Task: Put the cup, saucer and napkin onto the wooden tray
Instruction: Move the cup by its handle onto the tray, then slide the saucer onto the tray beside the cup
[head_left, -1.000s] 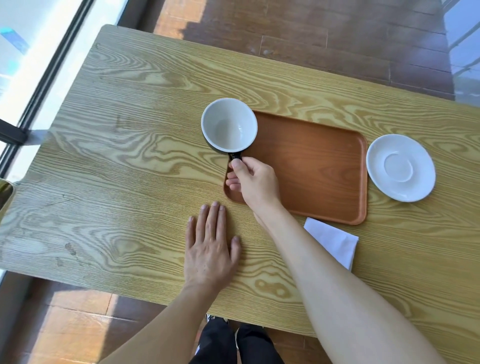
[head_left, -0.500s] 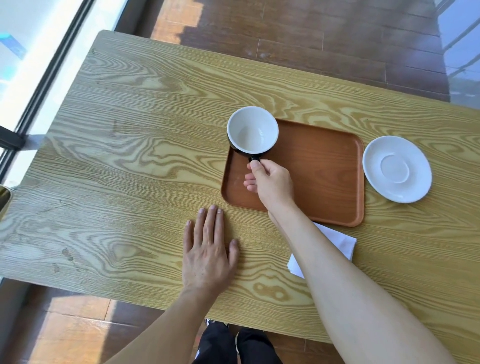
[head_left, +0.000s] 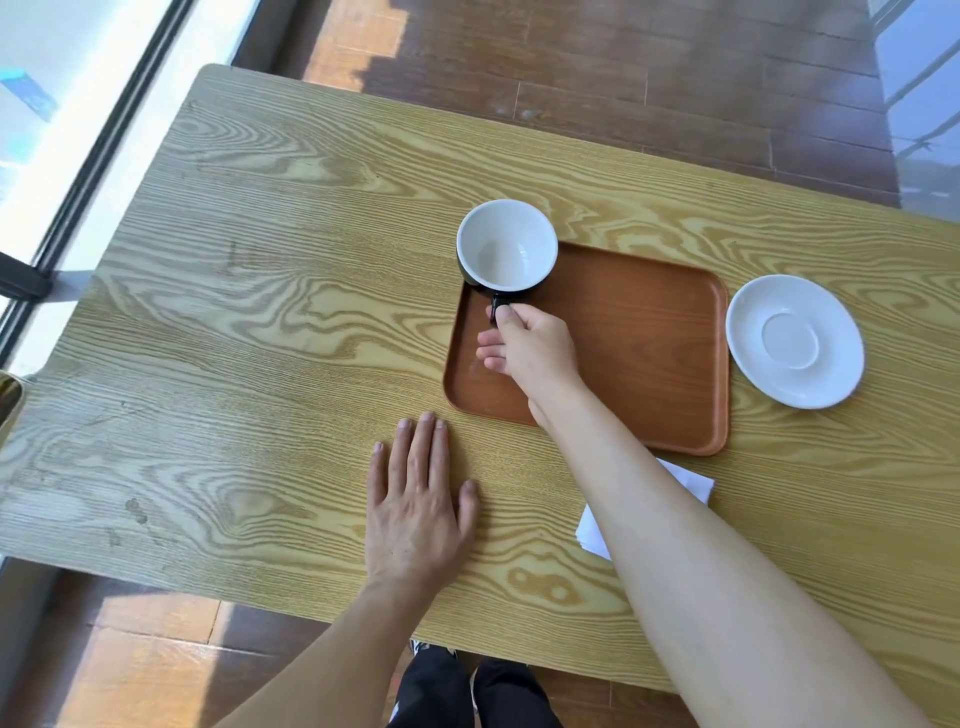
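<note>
A person's left hand (head_left: 415, 514) lies flat and open on the wooden table (head_left: 249, 291), apparently bracing the body while the other arm reaches. The right hand (head_left: 535, 353) pinches the handle of the cup (head_left: 506, 247), held at the far-left corner of the wooden tray (head_left: 649, 353), seemingly leaving room for 2 more items. The napkin (head_left: 691, 480), partly hidden beneath the forearm, lies on the table near the tray's front edge; the saucer (head_left: 795, 340) sits just right of the tray.
</note>
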